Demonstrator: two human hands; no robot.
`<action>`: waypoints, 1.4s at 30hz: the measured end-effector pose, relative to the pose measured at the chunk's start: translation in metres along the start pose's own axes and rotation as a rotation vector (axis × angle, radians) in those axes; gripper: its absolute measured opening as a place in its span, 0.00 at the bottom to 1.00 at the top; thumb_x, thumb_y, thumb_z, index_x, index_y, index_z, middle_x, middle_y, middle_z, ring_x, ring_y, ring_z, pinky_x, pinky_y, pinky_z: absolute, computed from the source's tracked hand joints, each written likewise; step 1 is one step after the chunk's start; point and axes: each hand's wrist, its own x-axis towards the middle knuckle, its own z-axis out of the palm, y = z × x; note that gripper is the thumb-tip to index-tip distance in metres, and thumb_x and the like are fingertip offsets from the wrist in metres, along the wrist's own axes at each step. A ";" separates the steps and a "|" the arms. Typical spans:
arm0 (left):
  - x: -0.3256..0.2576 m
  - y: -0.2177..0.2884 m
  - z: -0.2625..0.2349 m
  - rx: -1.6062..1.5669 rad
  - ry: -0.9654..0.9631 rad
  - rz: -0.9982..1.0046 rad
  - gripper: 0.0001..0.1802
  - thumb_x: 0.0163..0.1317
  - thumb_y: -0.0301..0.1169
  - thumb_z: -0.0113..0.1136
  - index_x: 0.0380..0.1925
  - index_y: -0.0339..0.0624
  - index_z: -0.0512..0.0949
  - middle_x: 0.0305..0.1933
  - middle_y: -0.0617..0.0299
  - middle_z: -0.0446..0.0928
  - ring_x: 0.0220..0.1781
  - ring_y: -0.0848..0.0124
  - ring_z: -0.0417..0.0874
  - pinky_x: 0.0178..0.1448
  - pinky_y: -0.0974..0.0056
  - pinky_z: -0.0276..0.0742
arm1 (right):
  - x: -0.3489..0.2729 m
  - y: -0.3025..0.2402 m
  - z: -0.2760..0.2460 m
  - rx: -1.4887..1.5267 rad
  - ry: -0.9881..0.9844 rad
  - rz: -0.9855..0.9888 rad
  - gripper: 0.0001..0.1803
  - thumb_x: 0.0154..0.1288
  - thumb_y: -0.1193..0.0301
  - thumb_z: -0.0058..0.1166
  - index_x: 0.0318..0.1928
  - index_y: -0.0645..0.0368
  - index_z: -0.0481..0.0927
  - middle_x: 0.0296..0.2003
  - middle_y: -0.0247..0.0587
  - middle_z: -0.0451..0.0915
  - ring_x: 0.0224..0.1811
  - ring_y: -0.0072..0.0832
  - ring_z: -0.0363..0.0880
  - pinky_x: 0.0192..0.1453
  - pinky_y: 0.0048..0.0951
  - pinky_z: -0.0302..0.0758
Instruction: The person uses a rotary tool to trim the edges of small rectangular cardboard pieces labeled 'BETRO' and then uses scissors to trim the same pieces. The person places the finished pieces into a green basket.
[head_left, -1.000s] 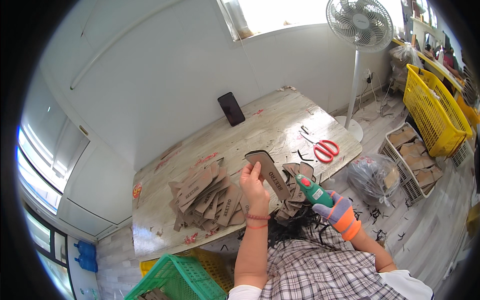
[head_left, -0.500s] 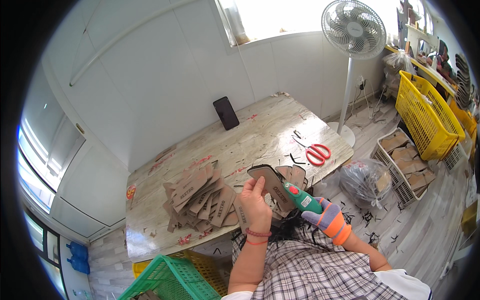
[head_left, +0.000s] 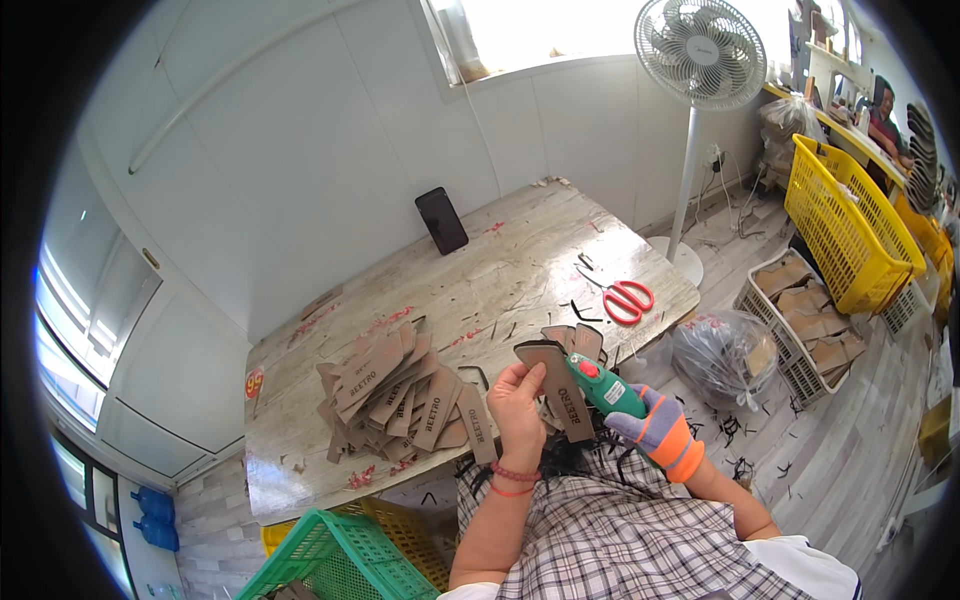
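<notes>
My left hand (head_left: 518, 402) grips a brown cardboard piece (head_left: 553, 378) upright in front of me, just over the near edge of the wooden table (head_left: 480, 290). My right hand (head_left: 650, 428), in a purple and orange glove, holds a green electric cutter (head_left: 598, 384) whose tip meets the piece's right edge. More brown pieces (head_left: 574, 339) lie just behind the held one. A loose heap of cut cardboard pieces (head_left: 395, 393) lies on the table to the left of my left hand.
Red scissors (head_left: 627, 300) and a black phone (head_left: 441, 220) lie on the table. A green crate (head_left: 335, 562) sits by my left side. At right stand a white fan (head_left: 699, 60), a yellow basket (head_left: 848, 228), a wire basket of cardboard (head_left: 808, 318) and a clear bag (head_left: 722, 352).
The view has shifted slightly. Both hands stay on the cardboard piece and cutter, which sit a little lower and closer to me than before.
</notes>
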 end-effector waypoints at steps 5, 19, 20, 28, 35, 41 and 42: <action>-0.002 0.005 -0.002 0.088 -0.031 0.007 0.07 0.61 0.22 0.62 0.38 0.30 0.80 0.34 0.62 0.83 0.32 0.79 0.80 0.39 0.74 0.74 | 0.001 0.002 -0.003 -0.016 -0.029 0.020 0.28 0.56 0.62 0.70 0.52 0.64 0.76 0.29 0.30 0.80 0.25 0.12 0.74 0.27 0.18 0.72; 0.007 0.029 -0.006 0.507 -0.088 0.247 0.07 0.63 0.23 0.58 0.38 0.29 0.81 0.30 0.68 0.76 0.33 0.80 0.73 0.39 0.74 0.68 | -0.001 -0.001 -0.007 -0.134 -0.090 0.009 0.31 0.55 0.59 0.70 0.52 0.65 0.76 0.34 0.32 0.82 0.34 0.15 0.77 0.39 0.20 0.75; 0.007 0.031 -0.007 0.549 -0.104 0.273 0.07 0.62 0.23 0.58 0.38 0.29 0.80 0.29 0.67 0.75 0.33 0.80 0.72 0.39 0.74 0.68 | -0.001 0.000 -0.006 -0.128 -0.079 -0.023 0.31 0.54 0.59 0.71 0.53 0.65 0.76 0.32 0.32 0.81 0.31 0.14 0.76 0.35 0.20 0.74; 0.003 0.034 -0.009 0.625 -0.221 0.209 0.06 0.61 0.22 0.59 0.36 0.30 0.80 0.29 0.69 0.72 0.32 0.81 0.70 0.38 0.75 0.64 | 0.003 -0.005 -0.003 -0.030 -0.084 0.003 0.31 0.54 0.60 0.72 0.53 0.64 0.76 0.27 0.29 0.80 0.25 0.12 0.74 0.28 0.18 0.72; 0.005 0.041 -0.009 0.710 -0.327 0.255 0.06 0.60 0.22 0.59 0.35 0.29 0.79 0.27 0.67 0.70 0.32 0.79 0.69 0.37 0.73 0.64 | 0.003 -0.008 -0.006 -0.042 -0.079 -0.058 0.29 0.54 0.62 0.71 0.53 0.63 0.77 0.29 0.29 0.81 0.27 0.12 0.74 0.31 0.17 0.73; 0.016 0.055 -0.014 0.951 -0.442 0.395 0.06 0.58 0.26 0.60 0.33 0.33 0.79 0.27 0.56 0.74 0.31 0.62 0.75 0.40 0.63 0.67 | 0.004 -0.001 -0.014 -0.093 -0.104 -0.101 0.29 0.54 0.61 0.71 0.52 0.64 0.77 0.30 0.30 0.81 0.28 0.13 0.75 0.33 0.18 0.74; 0.017 0.059 -0.014 0.992 -0.466 0.425 0.06 0.59 0.25 0.60 0.33 0.33 0.79 0.27 0.58 0.73 0.32 0.64 0.74 0.41 0.64 0.67 | 0.002 -0.008 -0.015 -0.087 -0.119 -0.063 0.29 0.55 0.62 0.71 0.52 0.64 0.77 0.31 0.30 0.81 0.29 0.13 0.75 0.34 0.19 0.74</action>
